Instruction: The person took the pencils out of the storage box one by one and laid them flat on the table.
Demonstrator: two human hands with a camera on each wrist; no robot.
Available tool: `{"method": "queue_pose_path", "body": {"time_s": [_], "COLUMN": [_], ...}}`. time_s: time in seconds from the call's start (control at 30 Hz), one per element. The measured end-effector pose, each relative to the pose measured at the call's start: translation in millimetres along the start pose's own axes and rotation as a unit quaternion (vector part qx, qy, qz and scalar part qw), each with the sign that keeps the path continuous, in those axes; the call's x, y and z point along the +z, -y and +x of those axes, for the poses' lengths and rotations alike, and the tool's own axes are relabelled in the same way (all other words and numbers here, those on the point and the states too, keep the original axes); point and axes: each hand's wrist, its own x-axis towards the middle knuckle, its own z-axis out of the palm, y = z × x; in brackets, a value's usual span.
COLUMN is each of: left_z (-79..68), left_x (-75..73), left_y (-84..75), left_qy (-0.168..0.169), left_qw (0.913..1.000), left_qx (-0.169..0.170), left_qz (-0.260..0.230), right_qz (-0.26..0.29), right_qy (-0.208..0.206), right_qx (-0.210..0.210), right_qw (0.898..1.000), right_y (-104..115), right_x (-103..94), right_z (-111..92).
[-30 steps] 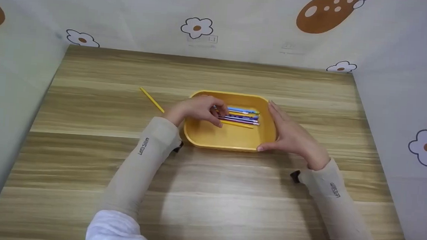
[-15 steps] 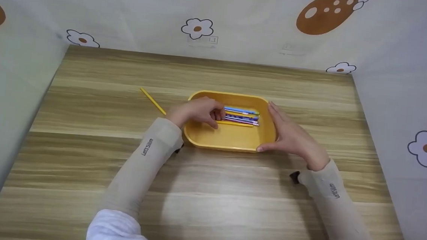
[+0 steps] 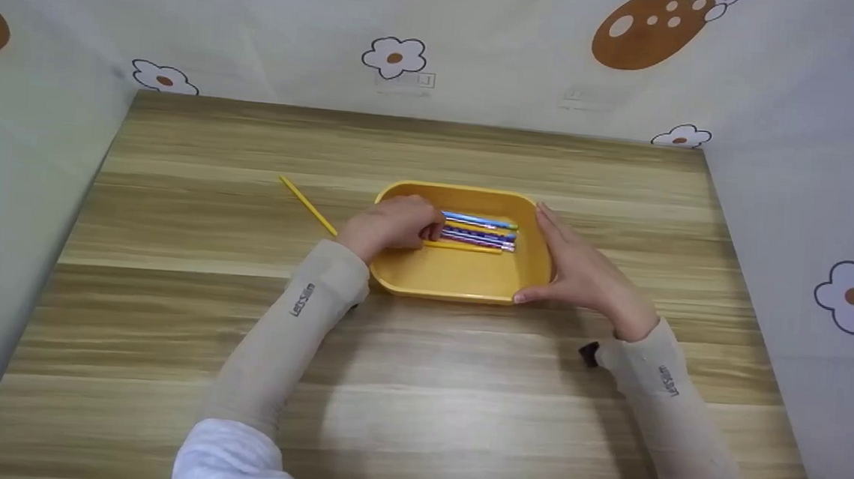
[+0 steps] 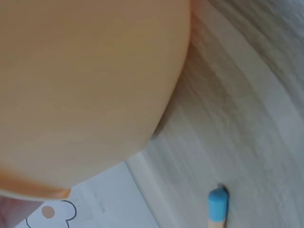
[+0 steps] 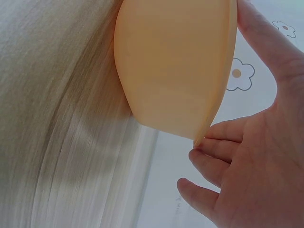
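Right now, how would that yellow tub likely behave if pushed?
The yellow tub is probably stiff: its walls look undented where the right hand holds it. It seems unlikely to tip, being broader than it is tall. The pencils inside might slide or roll, since they lie with bare floor beside them.

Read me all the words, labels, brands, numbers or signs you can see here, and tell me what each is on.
"Let's Slim": beige left sleeve.
"Let's Slim", smaller and softer: beige right sleeve.
Two faint prints on the back wall covering: too blurred to read.
Any lettering on the pencils: too small to read.
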Motion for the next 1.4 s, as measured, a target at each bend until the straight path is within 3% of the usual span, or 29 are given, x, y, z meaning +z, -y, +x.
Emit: {"method": "queue_pose_path", "body": {"time_s": [0.3,0.53,1.03,1.4], "left_z": [-1.8,-2.6,-3.4,-5.3], "left_x": [2.3,2.4,-2.8,-4.5], "left_y": [-3.3,-3.7,0.6,0.8], "left_qy": [-0.018,-0.014,-0.024,-0.042], "left_qw": [0.999,0.9995,0.9955,0.9819], "left_qx": [-0.012,-0.005,0.052,0.072], "left_qz": [0.039,0.027,-0.076,-0.17], "right_qz": [-0.003,-0.007,-0.001,-0.005], "right_qy": [0.003,0.006,0.003,0.008], "right_qx": [0.005,0.006,-0.002,0.008], "right_qw": [1.0,1.0,1.0,1.0], "right_y": [-0.5,-0.2,-0.8,-0.2], "right_x": [-0.3,0.4,-0.9,-0.9], "right_z": [0.7,0.0,-1.0,-0.8]}}
